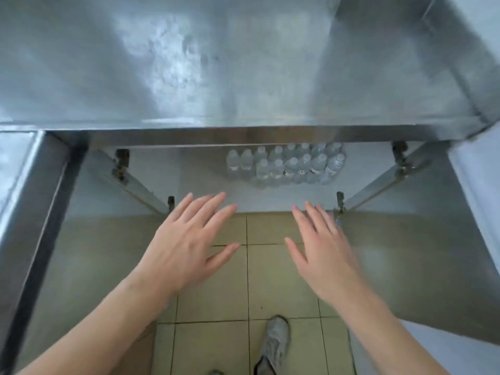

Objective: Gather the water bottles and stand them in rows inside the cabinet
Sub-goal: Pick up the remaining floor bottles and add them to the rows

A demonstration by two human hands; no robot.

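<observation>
Several clear water bottles (pixel 286 165) with white caps stand upright in two rows at the back right of the steel cabinet's floor (pixel 194 182). Both cabinet doors are swung open towards me. My left hand (pixel 186 242) hovers in front of the cabinet opening, palm down, fingers spread, holding nothing. My right hand (pixel 324 244) is level with it to the right, also flat and empty. Both hands are well short of the bottles.
A steel countertop (pixel 216 63) overhangs the cabinet. The open left door (pixel 89 253) and open right door (pixel 422 261) flank my arms. Below is a tiled floor (pixel 270 280) with my shoe (pixel 274 345) on it. Hinges sit on both cabinet sides.
</observation>
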